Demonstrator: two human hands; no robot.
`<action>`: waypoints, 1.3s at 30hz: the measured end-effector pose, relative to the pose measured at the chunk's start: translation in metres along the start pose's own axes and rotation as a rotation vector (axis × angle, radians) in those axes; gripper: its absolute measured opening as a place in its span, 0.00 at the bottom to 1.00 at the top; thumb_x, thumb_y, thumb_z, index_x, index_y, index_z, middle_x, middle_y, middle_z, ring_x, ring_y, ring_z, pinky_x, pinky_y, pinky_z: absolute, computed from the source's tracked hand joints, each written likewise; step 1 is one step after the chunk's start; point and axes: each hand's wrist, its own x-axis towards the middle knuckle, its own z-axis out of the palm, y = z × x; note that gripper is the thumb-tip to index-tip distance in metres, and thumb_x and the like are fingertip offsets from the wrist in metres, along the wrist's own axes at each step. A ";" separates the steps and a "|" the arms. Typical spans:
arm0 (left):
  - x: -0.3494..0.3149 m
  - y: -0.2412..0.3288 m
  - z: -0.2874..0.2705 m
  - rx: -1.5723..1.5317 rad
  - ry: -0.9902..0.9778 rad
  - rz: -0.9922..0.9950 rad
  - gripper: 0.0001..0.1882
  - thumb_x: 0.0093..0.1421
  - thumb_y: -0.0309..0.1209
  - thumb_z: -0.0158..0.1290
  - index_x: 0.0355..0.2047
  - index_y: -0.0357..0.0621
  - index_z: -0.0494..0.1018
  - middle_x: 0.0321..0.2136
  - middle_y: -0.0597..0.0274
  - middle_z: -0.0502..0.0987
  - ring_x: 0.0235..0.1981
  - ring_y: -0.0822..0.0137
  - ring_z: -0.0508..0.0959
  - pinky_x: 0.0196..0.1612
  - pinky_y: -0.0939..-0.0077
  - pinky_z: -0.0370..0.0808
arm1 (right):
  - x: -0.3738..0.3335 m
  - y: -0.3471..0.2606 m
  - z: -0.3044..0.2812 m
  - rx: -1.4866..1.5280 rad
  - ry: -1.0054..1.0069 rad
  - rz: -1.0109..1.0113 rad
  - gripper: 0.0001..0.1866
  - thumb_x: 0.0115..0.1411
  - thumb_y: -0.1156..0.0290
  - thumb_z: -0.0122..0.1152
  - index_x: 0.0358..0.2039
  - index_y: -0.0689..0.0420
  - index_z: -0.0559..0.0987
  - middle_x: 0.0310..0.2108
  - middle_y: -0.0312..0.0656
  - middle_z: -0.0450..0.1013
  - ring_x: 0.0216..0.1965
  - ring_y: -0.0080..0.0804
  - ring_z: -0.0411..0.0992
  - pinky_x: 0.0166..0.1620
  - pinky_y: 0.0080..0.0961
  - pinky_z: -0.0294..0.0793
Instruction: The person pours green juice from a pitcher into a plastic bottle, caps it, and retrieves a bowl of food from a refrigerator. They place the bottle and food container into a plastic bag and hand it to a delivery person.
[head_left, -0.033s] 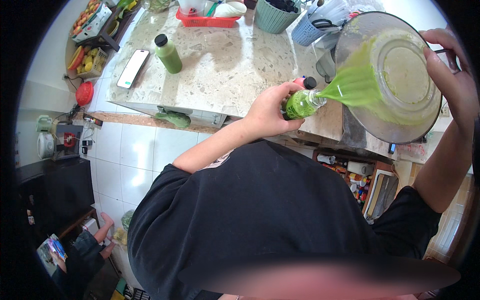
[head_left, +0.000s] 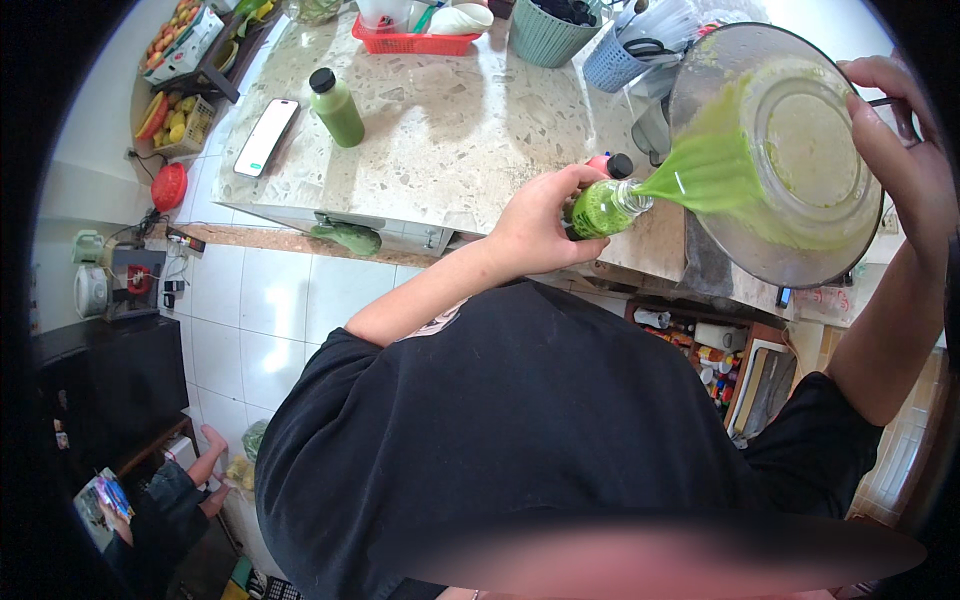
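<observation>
From my end I see the left hand with its fingers wrapped round a small clear bottle, its neck facing right, beside the front edge of the worktop. The right hand has its fingers hooked on the handle of a big clear jug, tipped over toward the bottle. Green juice runs as a broad sheet down the jug wall and narrows to a thin stream at the bottle mouth.

To do this pour well, I would make small changes with the right wrist alone and let the left hand simply hold the bottle firm, its mouth right under the stream. The juice already colours the bottle most of the way toward its neck, as far as I can judge, so I would ease the jug's tilt early; a sheet that wide could surge and spill over the fingers. I would grip the bottle firmly without squeezing it, and mind the black cap standing just behind its neck. The capped bottle and the phone lie well apart, to the left, outside likely splashes.
</observation>
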 end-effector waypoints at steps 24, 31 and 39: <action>0.000 0.002 0.002 -0.033 -0.006 -0.058 0.31 0.42 0.33 0.66 0.48 0.45 0.69 0.37 0.53 0.77 0.37 0.56 0.79 0.41 0.67 0.76 | 0.010 -0.033 0.022 -0.245 -0.211 -0.404 0.16 0.35 0.77 0.66 0.30 0.62 0.79 0.22 0.39 0.65 0.22 0.30 0.65 0.24 0.25 0.60; 0.000 -0.003 0.003 0.081 -0.017 -0.117 0.32 0.42 0.35 0.67 0.48 0.46 0.70 0.36 0.53 0.78 0.37 0.57 0.80 0.41 0.68 0.76 | 0.006 -0.067 0.045 -0.300 -0.230 -0.615 0.19 0.28 0.75 0.65 0.27 0.63 0.78 0.23 0.40 0.67 0.22 0.33 0.66 0.24 0.27 0.61; 0.010 0.013 0.005 0.081 -0.018 -0.178 0.31 0.41 0.37 0.68 0.48 0.47 0.72 0.36 0.57 0.79 0.37 0.59 0.80 0.41 0.69 0.77 | -0.022 -0.073 0.050 -0.313 -0.067 -0.676 0.17 0.23 0.73 0.56 0.20 0.63 0.77 0.18 0.35 0.66 0.20 0.27 0.64 0.23 0.24 0.59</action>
